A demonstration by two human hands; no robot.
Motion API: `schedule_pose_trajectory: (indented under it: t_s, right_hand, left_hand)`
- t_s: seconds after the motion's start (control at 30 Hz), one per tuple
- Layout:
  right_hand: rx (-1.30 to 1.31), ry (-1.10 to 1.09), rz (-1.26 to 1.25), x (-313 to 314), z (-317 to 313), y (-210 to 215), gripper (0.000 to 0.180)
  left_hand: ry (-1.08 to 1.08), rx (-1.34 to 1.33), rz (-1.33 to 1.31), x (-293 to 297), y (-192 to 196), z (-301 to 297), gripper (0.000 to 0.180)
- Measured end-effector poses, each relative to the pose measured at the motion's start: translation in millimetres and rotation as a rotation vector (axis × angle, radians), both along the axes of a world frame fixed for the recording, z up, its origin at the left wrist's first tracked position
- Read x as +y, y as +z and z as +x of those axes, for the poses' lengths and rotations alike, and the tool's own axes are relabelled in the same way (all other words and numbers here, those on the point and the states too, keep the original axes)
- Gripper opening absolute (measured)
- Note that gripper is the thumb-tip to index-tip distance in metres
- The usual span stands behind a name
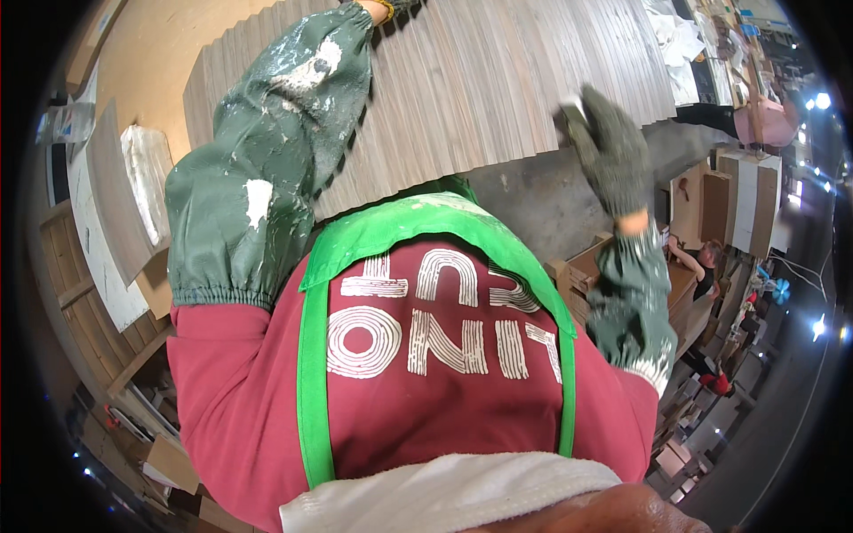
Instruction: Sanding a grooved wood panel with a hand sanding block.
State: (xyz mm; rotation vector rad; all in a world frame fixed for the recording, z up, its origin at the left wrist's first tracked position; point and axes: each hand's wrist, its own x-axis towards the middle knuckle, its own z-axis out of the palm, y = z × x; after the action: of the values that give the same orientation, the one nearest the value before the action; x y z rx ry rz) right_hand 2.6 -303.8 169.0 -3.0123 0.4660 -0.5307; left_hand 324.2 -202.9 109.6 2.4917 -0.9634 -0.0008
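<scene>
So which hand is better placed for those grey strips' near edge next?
Probably the right hand: it is at the near edge of the grey strips, while the left hand is farther away, partly out of view.

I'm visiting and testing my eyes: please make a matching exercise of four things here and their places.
1. Grey wood-grain strips
2. Bright green cloth apron
3. Dark green sleeve covers
4. Right hand in dark grey-green glove

A. On both arms
B. At the strips' near edge, toward the right
C. Over the maroon shirt
D. Side by side in a row

Pairs: 1-D, 2-C, 3-A, 4-B
</scene>
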Motion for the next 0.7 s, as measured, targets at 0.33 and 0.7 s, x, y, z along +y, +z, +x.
schedule_pose_trajectory:
  t_s: [0.33,0.7]
  right_hand:
    - [0.07,0.031,0.044,-3.5,20.2,-32.3,0.034]
    - [0.11,0.013,0.095,1.0,8.2,-11.9,0.041]
  left_hand:
    - [-0.099,0.352,-0.022,-7.5,14.1,-7.3,0.046]
    - [-0.023,0.148,-0.033,-17.4,2.0,5.6,0.051]
